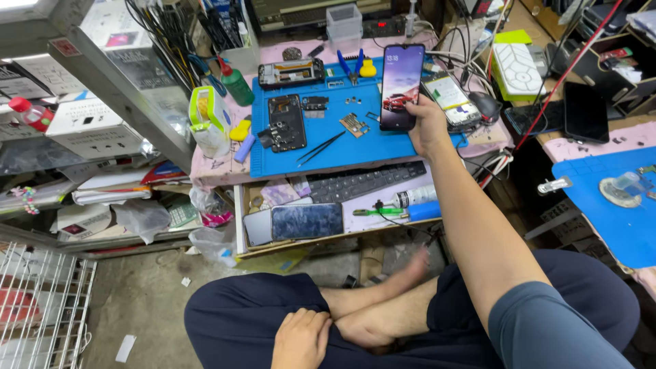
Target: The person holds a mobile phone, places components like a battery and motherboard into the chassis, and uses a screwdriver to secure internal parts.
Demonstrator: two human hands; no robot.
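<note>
- While the right hand (pixel 427 126) grips the lit smartphone (pixel 400 85) by its lower end, the phone stands upright, long axis running away from the person, over the blue mat (pixel 328 147) near the counter's right edge.
- Left hand (pixel 301 338) rests loosely curled on the lap, holding nothing, well apart from the phone.
- Tweezers (pixel 321 148) lie just left of the phone.

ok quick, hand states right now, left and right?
Left hand: holds nothing, rests loosely on the person's thigh.
Right hand: closed around a lit smartphone, held upright above the blue work mat.
</note>
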